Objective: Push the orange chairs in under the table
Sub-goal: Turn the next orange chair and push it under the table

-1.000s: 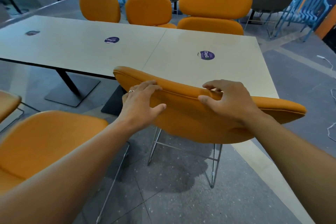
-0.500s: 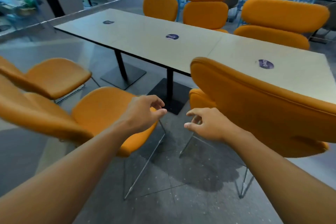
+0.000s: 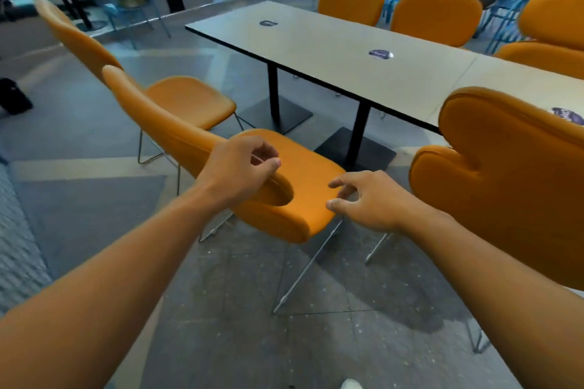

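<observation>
Long table (image 3: 331,50): pale rectangular top with a dark edge on black pedestal bases, running from 12 toward 3 o'clock.
Right chair (image 3: 512,186): orange padded shell on thin metal legs, at 3 o'clock. Its back stands against the table's near edge, so it looks pushed in.
Middle chair (image 3: 303,180): same orange make, at centre, turned sideways and standing apart from the table; not yet in.
Far-left chair (image 3: 189,98): orange too, at 10 o'clock, also off from the table; not yet in.
Far-side chairs (image 3: 442,0): three orange high backs at 1 o'clock, close along the table's far edge.
Left hand (image 3: 240,170): fingers loosely curled, gripping nothing, over the middle chair's backrest; contact unclear.
Right hand (image 3: 373,199): fingers loosely bent, empty, thumb just beside the seat's near edge.
Progress: by my reading, one near-side chair is done and two are left, with the middle chair next.
</observation>
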